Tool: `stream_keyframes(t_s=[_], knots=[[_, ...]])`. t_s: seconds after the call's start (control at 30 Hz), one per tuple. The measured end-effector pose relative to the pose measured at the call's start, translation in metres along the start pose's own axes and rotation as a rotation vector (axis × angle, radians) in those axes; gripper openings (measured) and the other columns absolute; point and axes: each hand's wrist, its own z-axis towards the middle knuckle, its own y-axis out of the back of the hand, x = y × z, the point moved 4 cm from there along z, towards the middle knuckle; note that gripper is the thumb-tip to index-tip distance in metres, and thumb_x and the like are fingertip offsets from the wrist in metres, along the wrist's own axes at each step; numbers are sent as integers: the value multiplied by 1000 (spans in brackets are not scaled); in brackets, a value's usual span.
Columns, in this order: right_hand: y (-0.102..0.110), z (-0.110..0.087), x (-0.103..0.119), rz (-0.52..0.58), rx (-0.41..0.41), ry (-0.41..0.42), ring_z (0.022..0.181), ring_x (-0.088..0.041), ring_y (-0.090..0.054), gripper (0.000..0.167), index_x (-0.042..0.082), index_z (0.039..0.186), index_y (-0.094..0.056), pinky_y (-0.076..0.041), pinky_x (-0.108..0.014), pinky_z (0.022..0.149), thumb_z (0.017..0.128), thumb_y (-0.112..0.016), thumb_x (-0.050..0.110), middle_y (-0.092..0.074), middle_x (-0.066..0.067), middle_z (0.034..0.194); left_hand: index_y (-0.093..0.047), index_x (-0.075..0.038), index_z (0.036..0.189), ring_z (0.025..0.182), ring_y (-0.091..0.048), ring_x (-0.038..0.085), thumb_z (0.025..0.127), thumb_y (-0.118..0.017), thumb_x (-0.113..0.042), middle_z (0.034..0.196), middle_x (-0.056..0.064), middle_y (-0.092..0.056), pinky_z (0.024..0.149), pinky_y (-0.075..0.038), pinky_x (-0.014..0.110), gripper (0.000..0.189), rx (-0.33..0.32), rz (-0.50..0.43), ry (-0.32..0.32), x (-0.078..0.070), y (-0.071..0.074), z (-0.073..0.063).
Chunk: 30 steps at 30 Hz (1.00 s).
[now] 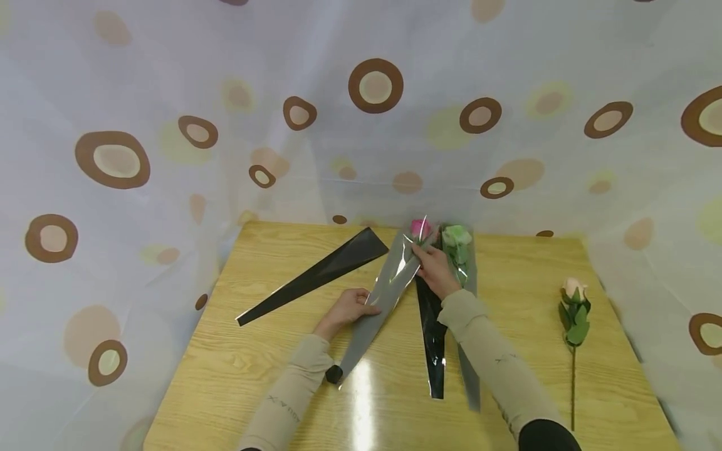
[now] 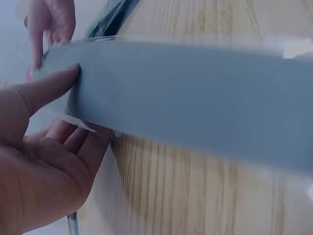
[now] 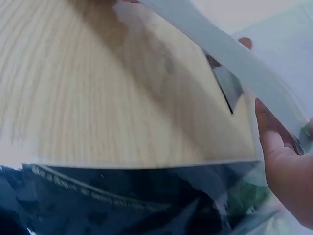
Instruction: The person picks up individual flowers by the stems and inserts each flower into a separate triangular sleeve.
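Note:
A pink rose point(image 1: 420, 228) shows at the wide upper end of a grey flower sleeve point(image 1: 389, 285) with clear, shiny film. My left hand point(image 1: 350, 307) pinches the sleeve along its left side, thumb on top and fingers beneath, as the left wrist view shows. Near the bloom, my right hand point(image 1: 437, 269) grips the sleeve's right edge. The sleeve slants across the table, its narrow dark-tipped end point(image 1: 334, 374) toward me. In the right wrist view the grey sleeve point(image 3: 220, 49) is raised above the wood. The rose's stem is hidden inside.
A black flower sleeve point(image 1: 316, 272) lies flat at the left. Right of my hands lie a printed black sleeve point(image 1: 431, 338) and a grey sleeve holding a pale green rose point(image 1: 457, 237). A loose pale pink rose point(image 1: 574, 289) lies on the wooden table point(image 1: 524, 282) at far right.

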Motion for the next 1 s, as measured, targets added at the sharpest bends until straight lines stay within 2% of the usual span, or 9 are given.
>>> stream_keyframes(t_s=[0.13, 0.4, 0.47, 0.53, 0.63, 0.73, 0.8, 0.87, 1.0], knots=[[-8, -5, -6, -110, 24, -17, 52, -7, -38, 38, -10, 141, -50, -37, -24, 56, 112, -51, 15, -50, 3, 67, -67, 8, 106, 70, -67, 7, 92, -78, -4, 102, 27, -79, 63, -53, 21, 21, -66, -38, 15, -4, -16, 2], [-7, -3, -36, -161, 7, -53, 64, -8, -41, 59, -5, 164, -28, -40, -27, 64, 110, -49, 8, -51, 3, 80, -70, 9, 115, 71, -68, 9, 94, -78, -8, 97, 26, -79, 65, -52, 21, 28, -120, -90, 32, -4, -36, 9], [-3, -3, -43, -221, -12, -57, 78, -10, -51, 61, -2, 166, -25, -46, -27, 72, 111, -50, 12, -61, -5, 99, -71, 9, 116, 71, -67, 10, 94, -77, -8, 99, 25, -79, 64, -51, 22, 28, -116, -90, 36, -4, -39, 12], [-1, -4, -47, -272, -22, -62, 102, -20, -62, 61, -1, 166, -25, -53, -31, 88, 112, -49, 15, -63, -18, 127, -71, 8, 118, 72, -68, 11, 95, -76, -8, 101, 26, -79, 63, -51, 23, 28, -104, -87, 39, -6, -42, 13], [2, -8, -50, -345, -52, -66, 141, -33, -53, 60, 0, 165, -29, -50, -42, 111, 113, -48, 20, -44, -25, 161, -71, 7, 119, 74, -71, 13, 97, -75, -9, 104, 26, -79, 62, -53, 24, 28, -82, -79, 42, -11, -45, 15], [2, -14, -49, -404, -92, -50, 135, -35, -56, 57, -1, 163, -34, -52, -43, 107, 112, -48, 20, -47, -28, 158, -71, 8, 117, 70, -72, 15, 99, -73, -11, 101, 27, -78, 59, -55, 26, 26, -69, -64, 46, -16, -46, 14], [1, -18, -49, -440, -117, -32, 126, -33, -59, 56, -1, 162, -38, -53, -39, 98, 110, -48, 19, -52, -28, 153, -71, 7, 116, 65, -71, 16, 101, -71, -14, 97, 25, -78, 56, -56, 27, 26, -64, -31, 55, -19, -44, 12], [1, -23, -50, -449, -135, -9, 123, -32, -60, 55, -1, 161, -39, -53, -37, 93, 110, -48, 17, -53, -28, 153, -73, 5, 112, 61, -68, 15, 103, -68, -19, 91, 21, -78, 55, -55, 27, 26, -72, 58, 56, -21, -41, 10], [4, -33, -54, -413, -157, 48, 131, -38, -59, 53, 0, 159, -42, -50, -36, 91, 108, -47, 16, -53, -27, 154, -75, 1, 107, 60, -69, 16, 106, -62, -26, 85, 14, -78, 57, -55, 27, 29, -102, 256, 45, -25, -30, 7]])
